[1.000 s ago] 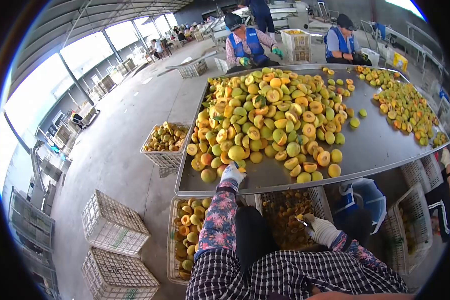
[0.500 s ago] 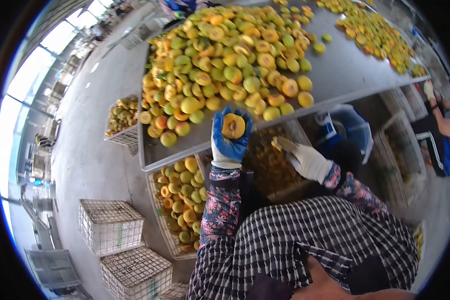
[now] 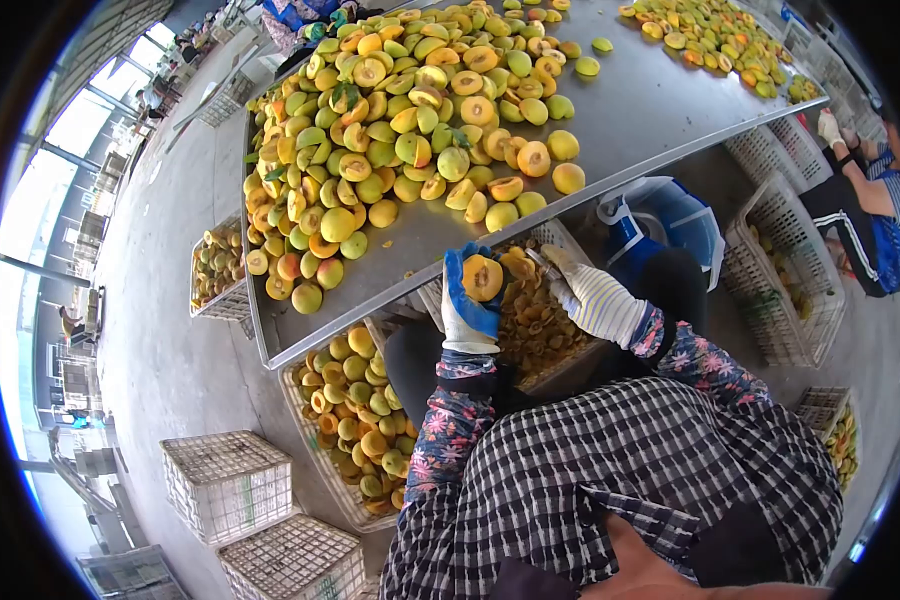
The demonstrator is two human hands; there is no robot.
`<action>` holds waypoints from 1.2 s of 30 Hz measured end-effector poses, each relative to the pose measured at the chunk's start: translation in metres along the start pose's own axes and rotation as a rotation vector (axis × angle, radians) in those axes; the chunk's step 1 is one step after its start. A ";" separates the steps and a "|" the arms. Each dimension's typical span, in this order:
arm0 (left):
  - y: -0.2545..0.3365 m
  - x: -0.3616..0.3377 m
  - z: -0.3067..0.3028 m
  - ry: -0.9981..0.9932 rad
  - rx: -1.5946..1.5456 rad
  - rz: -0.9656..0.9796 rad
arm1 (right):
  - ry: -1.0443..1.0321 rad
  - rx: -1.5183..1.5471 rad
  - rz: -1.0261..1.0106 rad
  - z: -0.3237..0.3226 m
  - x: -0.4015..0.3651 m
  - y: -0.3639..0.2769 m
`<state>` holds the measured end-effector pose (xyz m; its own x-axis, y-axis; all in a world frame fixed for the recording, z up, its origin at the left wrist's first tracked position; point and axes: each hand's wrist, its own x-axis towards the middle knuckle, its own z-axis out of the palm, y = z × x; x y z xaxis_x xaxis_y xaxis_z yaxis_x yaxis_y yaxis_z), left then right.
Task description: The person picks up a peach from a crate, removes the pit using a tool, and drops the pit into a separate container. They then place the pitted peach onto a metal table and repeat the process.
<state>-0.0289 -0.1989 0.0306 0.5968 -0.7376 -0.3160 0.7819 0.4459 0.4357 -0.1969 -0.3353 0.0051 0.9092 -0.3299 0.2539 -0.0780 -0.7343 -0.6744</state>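
Observation:
My left hand (image 3: 468,300), in a blue-palmed glove, holds a halved peach (image 3: 482,277) cut side up, just below the table's near edge. My right hand (image 3: 594,298), in a white knit glove, grips a small metal pitting tool (image 3: 544,264) whose tip sits close beside the peach half. Both hands hover over a crate of pits and scraps (image 3: 536,318) between my knees. A big heap of whole and halved peaches (image 3: 410,130) covers the metal table (image 3: 660,110) ahead.
A crate of peach halves (image 3: 355,420) stands at my left, another crate (image 3: 215,265) farther left. Empty wire crates (image 3: 225,485) lie on the floor. A blue bucket (image 3: 670,220) and more crates (image 3: 780,260) are right. Another person's arm (image 3: 855,190) shows at right.
My left hand went from the table's edge to holding a peach half up; it has now lowered toward my lap. The right hand with its tool came beside it. The view tilted downward.

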 end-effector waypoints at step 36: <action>-0.001 -0.011 0.017 -0.105 0.548 -0.043 | -0.375 -0.173 0.060 -0.012 0.010 -0.063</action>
<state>-0.0391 -0.1999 0.0483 0.5232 -0.8083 -0.2699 0.5804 0.1061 0.8074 -0.1879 -0.2999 0.0584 0.9844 -0.1595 -0.0744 -0.1741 -0.8195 -0.5460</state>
